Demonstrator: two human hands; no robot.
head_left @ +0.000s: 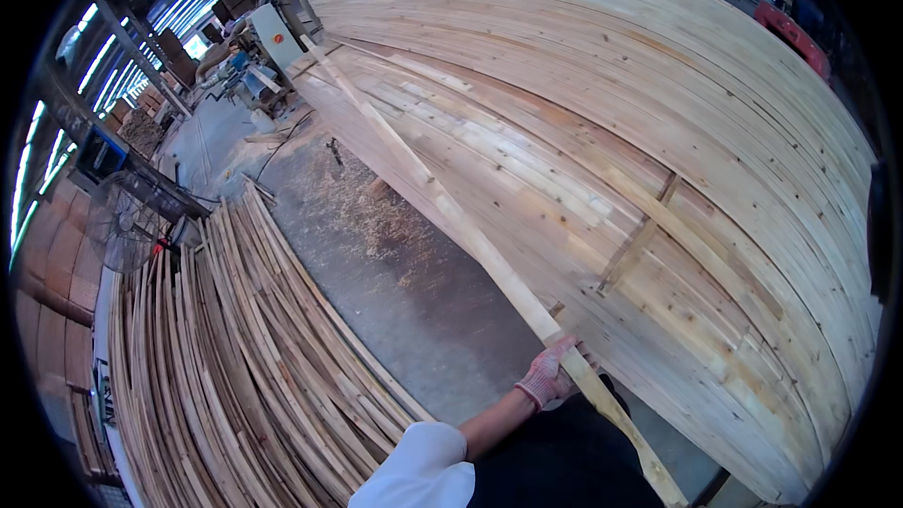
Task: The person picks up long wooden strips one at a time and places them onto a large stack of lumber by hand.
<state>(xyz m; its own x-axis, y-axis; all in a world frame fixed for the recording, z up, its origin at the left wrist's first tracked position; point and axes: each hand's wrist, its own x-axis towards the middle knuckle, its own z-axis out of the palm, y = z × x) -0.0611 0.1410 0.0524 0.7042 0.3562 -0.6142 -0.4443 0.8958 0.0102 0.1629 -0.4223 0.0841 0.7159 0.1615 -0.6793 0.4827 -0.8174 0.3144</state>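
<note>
We see the gloved left hand (553, 374) curled closed around a long wooden strip (508, 275), which runs slantwise along the near edge of the broad stacked boards (564, 47). A short crosspiece (632, 249) lies across those boards. Leftward, we have shavings (386, 226) littering the floor (404, 310), a bulky pile of strips (235, 320) and a fan (127, 218); the right hand we cannot see.

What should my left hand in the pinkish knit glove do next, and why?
I'd probably ease your left hand rightward, bringing the long, pale wooden strip over the broad, light-brown wooden panels: the hand grips the strip, whose far part overlaps them in view while its near part shows outside their edge.
</note>
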